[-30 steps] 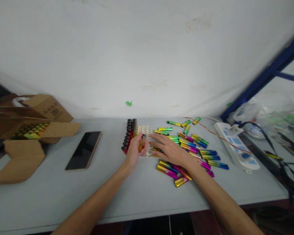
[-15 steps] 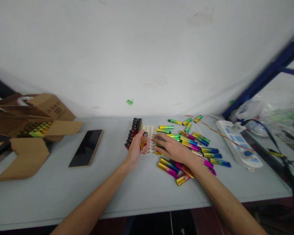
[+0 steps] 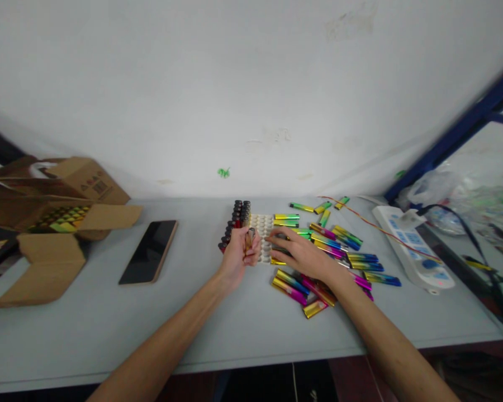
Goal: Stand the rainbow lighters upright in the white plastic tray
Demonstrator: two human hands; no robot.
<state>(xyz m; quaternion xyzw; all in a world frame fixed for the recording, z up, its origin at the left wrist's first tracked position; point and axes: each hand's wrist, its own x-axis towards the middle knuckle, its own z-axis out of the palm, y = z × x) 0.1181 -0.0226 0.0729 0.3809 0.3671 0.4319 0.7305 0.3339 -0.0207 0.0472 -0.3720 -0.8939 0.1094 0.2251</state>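
My left hand (image 3: 238, 254) is closed around an upright orange lighter (image 3: 248, 240), held just in front of a white holed tray (image 3: 263, 228). Dark-capped lighters (image 3: 236, 219) stand in two rows along the tray's left side. My right hand (image 3: 300, 254) lies over the pile of iridescent lighters (image 3: 339, 251) to the right of the tray, fingers curled toward the tray's near edge. Whether those fingers hold a lighter is hidden.
A black phone (image 3: 149, 251) lies flat to the left. An open cardboard box (image 3: 46, 223) with coloured items inside sits at the far left. A white power strip (image 3: 411, 251) with cables lies on the right, beside a blue frame (image 3: 452, 139) and plastic bags.
The view has shifted slightly, and both hands stay at the tray. My right hand's fingers have curled in from flat over the pile toward the tray's edge.
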